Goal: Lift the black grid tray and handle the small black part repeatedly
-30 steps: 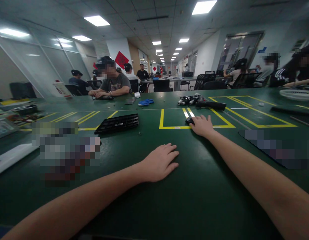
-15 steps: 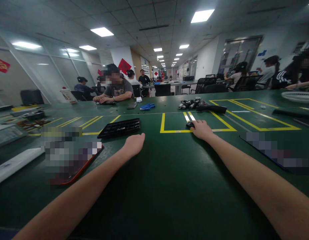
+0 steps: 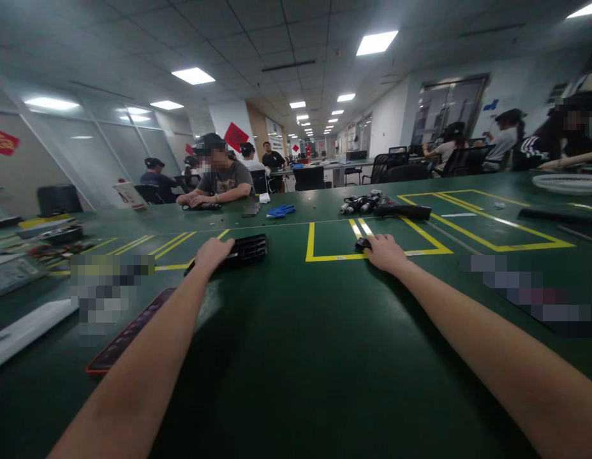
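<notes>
In the head view, the left hand (image 3: 212, 254) lies over the left part of a black slotted panel (image 3: 251, 250) on the green surface (image 3: 296, 357), left of centre; whether it grips the panel I cannot tell. Right of centre, the right hand (image 3: 386, 254) touches a small black object (image 3: 362, 243) inside a yellow tape outline (image 3: 310, 242); its grip is unclear too.

The left hand (image 3: 214, 254) is on the tray (image 3: 252, 248) at the left of the table (image 3: 296, 357), a flat panel (image 3: 128, 336) lying nearer. Over right, the right hand (image 3: 386, 254) touches a small object (image 3: 360, 243) at the near edge of a taped outline (image 3: 310, 243). Cables (image 3: 359, 204) lie behind that, a glove (image 3: 281, 211) to their left; someone (image 3: 229, 183) sits across.
</notes>
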